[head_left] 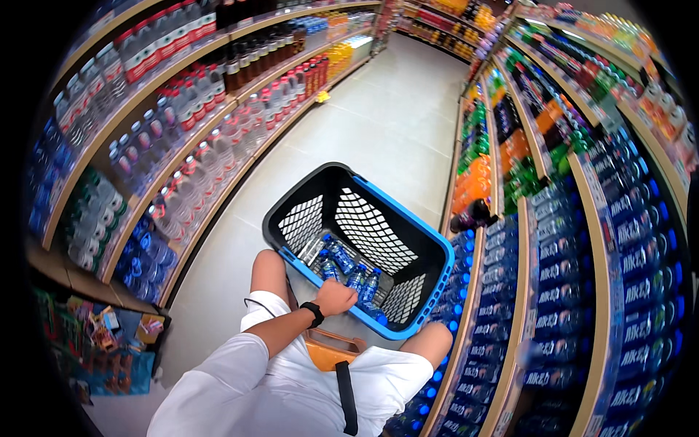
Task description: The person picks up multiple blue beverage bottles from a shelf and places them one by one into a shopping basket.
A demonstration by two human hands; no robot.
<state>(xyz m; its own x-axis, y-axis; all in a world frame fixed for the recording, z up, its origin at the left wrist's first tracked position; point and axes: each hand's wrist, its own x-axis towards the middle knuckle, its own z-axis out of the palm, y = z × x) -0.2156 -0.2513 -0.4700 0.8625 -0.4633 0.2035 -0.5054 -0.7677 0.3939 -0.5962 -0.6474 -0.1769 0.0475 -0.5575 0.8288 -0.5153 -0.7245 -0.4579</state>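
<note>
A black shopping basket [373, 195] with blue edging and meshed walls stands on the floor between my knees. My left hand [336, 297], with a black band at the wrist, is closed over its near rim. Inside, next to that hand, lie several small bottles with blue caps and blue labels, among them one bottle [341, 256] near the middle and another bottle [370, 286] farther right. A clear bottle [312, 250] lies at the left end of the basket. My right hand is out of view.
Drink shelves [218, 109] line the left side, and shelves [520, 277] packed with blue-labelled bottles rise close on my right. The pale tiled aisle [393, 95] runs ahead to a far shelf [444, 29]. A low rack of small packets [109, 328] stands at the lower left.
</note>
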